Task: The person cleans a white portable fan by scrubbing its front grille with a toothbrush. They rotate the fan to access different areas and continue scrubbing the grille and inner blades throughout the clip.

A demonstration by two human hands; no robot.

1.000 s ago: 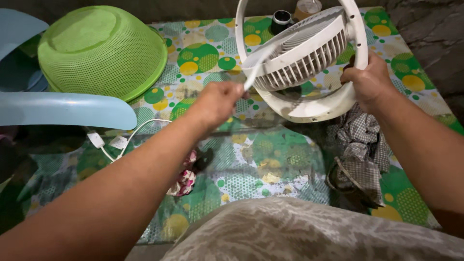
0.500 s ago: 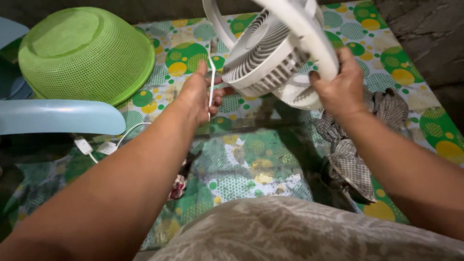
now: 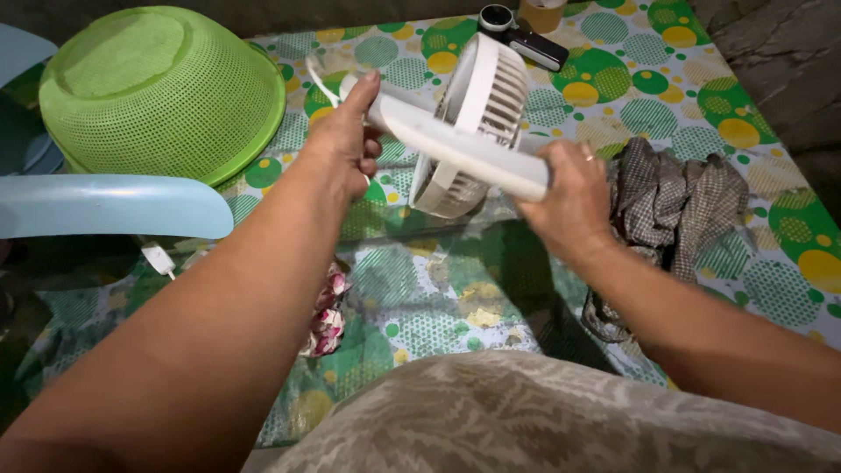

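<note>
Since half a second ago, the white fan (image 3: pixel 473 123) is coming down from the top of the view and turning edge-on — its grille, which was facing the camera, is now showing only its rim and side slats, and its frame bar is lying across at a slant from ten o'clock to four o'clock. Both hands are moving with it. The left hand (image 3: pixel 343 144) is closing around the upper end of the frame at about ten o'clock of the fan, thumb stretched up along the plastic, with the white cord (image 3: pixel 320 81) looping just beyond it. The right hand (image 3: pixel 569 197) is gripping the lower end of the frame at four o'clock, fingers wrapped under it.

The fan is being held clear of the worktop (image 3: pixel 771 289), above the spotted green cloth, near the middle of the view. At nine o'clock an upturned green basket (image 3: pixel 158 88) is sitting; at three o'clock a checked rag (image 3: pixel 674 206) is lying crumpled, just beside the right wrist. A dark, torch-like object (image 3: pixel 526 37) is resting at twelve o'clock.

Judging by the grip, the step in hand is turning the fan over to reach another face — the next move is calling for a steady two-handed hold and care that the cord is not snagging.
</note>
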